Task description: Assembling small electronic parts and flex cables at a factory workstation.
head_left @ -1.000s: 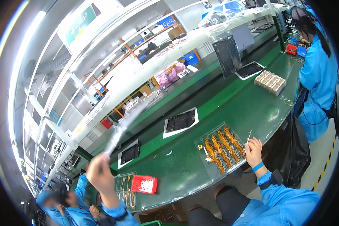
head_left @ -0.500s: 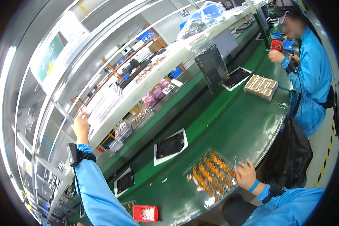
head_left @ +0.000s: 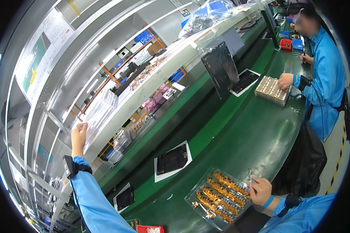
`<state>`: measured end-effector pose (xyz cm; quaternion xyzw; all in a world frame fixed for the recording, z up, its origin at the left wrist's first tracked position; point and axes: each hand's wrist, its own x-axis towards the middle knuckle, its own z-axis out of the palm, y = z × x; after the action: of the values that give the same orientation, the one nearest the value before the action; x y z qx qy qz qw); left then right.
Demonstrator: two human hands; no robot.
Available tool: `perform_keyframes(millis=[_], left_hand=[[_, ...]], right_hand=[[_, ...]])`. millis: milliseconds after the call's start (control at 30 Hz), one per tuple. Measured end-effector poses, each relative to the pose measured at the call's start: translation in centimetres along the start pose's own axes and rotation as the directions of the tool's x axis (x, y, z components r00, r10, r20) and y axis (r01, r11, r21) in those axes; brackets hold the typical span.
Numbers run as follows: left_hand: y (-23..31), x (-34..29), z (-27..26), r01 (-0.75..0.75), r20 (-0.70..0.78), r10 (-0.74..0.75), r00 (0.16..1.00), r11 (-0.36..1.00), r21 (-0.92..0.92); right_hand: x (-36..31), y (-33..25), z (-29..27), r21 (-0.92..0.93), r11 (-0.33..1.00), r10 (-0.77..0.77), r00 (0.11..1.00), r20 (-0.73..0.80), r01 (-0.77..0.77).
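My left hand (head_left: 79, 136) is raised at the left end of the upper shelf, fingers bent and closed at the edge of a stack of clear plastic trays (head_left: 102, 110). What lies between the fingertips is too small to make out. Low on the right, my right hand (head_left: 261, 192) pinches slim metal tweezers (head_left: 251, 178) pointing up, with a small silvery piece by the tip. Just left of that hand, a clear tray (head_left: 191, 197) on the green bench holds rows of orange flex-cable parts (head_left: 217, 194).
Black panels on white sheets (head_left: 172, 160) (head_left: 125, 197) lie along the green bench (head_left: 237, 143). A red bin (head_left: 151, 229) stands at the near edge. Farther right are an upright dark panel (head_left: 220, 70), a stacked parts tray (head_left: 273, 91) and a co-worker in blue (head_left: 324, 73).
The view has shifted slightly. My left hand stays by the tray stack; my right hand with the tweezers has moved a little right and down. The co-worker's hand has come down onto the stacked parts tray.
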<state>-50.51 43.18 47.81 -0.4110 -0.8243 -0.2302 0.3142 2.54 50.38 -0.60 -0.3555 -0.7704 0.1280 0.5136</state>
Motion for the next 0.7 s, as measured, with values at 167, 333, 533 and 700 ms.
perform_keyframes(millis=[167,333,533,700], left_hand=[[-3.6,1.8,0.4,-0.210,-0.023,0.209,0.978,0.974,-0.081],[-2.7,2.0,1.5,-0.202,0.018,0.211,0.977,0.957,-0.207],[-1.1,0.6,1.0,-0.237,-0.058,0.235,0.970,0.971,-0.029],[2.3,2.5,2.5,-0.297,-0.134,0.332,0.934,0.927,0.228]], right_hand=[[0.6,-0.4,-0.2,-0.003,1.000,-0.013,1.000,0.027,0.013],[0.0,-0.1,0.1,-0.001,1.000,0.003,1.000,0.016,-0.003],[-0.2,0.2,0.1,-0.011,1.000,-0.002,0.999,0.043,0.003],[0.5,-0.7,-0.4,-0.013,1.000,0.006,0.999,0.052,-0.005]])
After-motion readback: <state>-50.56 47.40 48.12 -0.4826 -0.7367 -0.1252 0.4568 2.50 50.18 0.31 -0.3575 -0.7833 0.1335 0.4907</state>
